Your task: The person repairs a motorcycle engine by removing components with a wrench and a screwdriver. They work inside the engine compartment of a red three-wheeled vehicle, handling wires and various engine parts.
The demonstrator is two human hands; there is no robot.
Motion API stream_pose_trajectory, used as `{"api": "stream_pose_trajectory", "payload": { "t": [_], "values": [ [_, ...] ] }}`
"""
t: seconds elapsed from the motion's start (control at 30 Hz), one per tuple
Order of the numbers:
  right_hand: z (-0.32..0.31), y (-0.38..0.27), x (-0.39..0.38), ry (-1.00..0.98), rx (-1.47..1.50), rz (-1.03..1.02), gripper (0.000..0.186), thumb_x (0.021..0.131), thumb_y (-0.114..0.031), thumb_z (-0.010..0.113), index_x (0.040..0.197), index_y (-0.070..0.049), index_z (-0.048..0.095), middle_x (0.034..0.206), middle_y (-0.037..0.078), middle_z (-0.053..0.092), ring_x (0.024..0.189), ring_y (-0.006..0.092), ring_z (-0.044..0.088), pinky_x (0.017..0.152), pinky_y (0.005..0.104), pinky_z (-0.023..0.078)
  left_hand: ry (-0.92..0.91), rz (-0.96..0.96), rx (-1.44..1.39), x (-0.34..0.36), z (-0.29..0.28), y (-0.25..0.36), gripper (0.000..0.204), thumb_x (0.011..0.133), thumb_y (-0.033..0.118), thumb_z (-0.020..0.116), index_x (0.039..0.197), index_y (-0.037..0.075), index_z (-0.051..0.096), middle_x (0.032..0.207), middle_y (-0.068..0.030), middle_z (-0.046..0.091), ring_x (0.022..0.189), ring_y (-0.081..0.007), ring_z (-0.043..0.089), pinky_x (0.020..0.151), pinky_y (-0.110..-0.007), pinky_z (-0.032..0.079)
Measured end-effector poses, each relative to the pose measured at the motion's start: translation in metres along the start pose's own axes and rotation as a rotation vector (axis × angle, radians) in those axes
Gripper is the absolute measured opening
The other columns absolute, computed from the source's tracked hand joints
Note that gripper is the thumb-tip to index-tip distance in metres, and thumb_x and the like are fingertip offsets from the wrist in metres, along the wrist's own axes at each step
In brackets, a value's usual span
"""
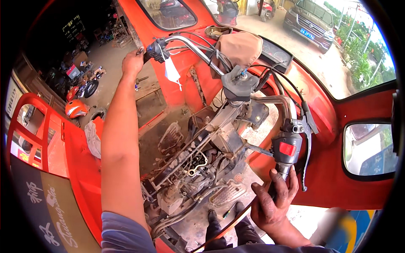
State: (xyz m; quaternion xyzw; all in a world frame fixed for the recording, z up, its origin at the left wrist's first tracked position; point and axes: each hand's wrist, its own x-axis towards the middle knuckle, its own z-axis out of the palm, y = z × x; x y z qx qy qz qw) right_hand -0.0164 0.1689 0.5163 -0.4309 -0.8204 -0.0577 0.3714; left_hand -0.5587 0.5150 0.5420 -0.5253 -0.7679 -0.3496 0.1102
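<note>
My left hand (133,63) is closed round the end of the left handlebar grip (147,55), arm stretched forward. My right hand (276,206), its fingers dark with grime, curls round the right handlebar grip (283,170), just below a switch housing (287,147) with a red button. Beside it hangs a brake lever (307,164), not held. The chrome handlebar (192,46) runs to a dark centre cover (240,84). A white face mask (171,71) dangles by the left switch. Below lies the exposed frame and engine (194,168), with loose wires and hoses.
A red cab surrounds me, with a windshield, a dashboard gauge (274,55) and a brown cloth cover (239,48). An orange hose (228,230) passes below my right hand. Outside are a parked car (310,23), an orange helmet (76,109), a tyre (91,88) and scattered parts.
</note>
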Motion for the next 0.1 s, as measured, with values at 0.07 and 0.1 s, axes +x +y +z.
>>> {"api": "stream_pose_trajectory", "payload": {
  "t": [0.07,0.1],
  "values": [
    [-0.003,0.007,-0.004,-0.028,-0.019,-0.034,0.043,0.061,-0.001,0.068,0.101,-0.016,0.072,0.131,0.021,0.056,0.131,0.0455,0.048,0.110,0.0711,0.032,-0.032,-0.010,0.012,0.006,0.032,0.008,0.056,0.101,0.058,0.048,0.112,0.008,0.073,0.099,-0.0272,0.070,0.100,-0.0470,0.065,0.086,-0.049,0.051],
    [-0.004,0.010,-0.005,-0.031,-0.035,-0.026,0.043,0.061,-0.001,0.068,0.101,-0.016,0.072,0.131,0.021,0.056,0.131,0.0455,0.048,0.110,0.0711,0.032,-0.010,-0.026,-0.005,0.007,0.042,0.008,0.058,0.101,0.058,0.048,0.111,0.007,0.073,0.100,-0.0278,0.070,0.101,-0.0470,0.065,0.086,-0.050,0.051]
  ]
}}
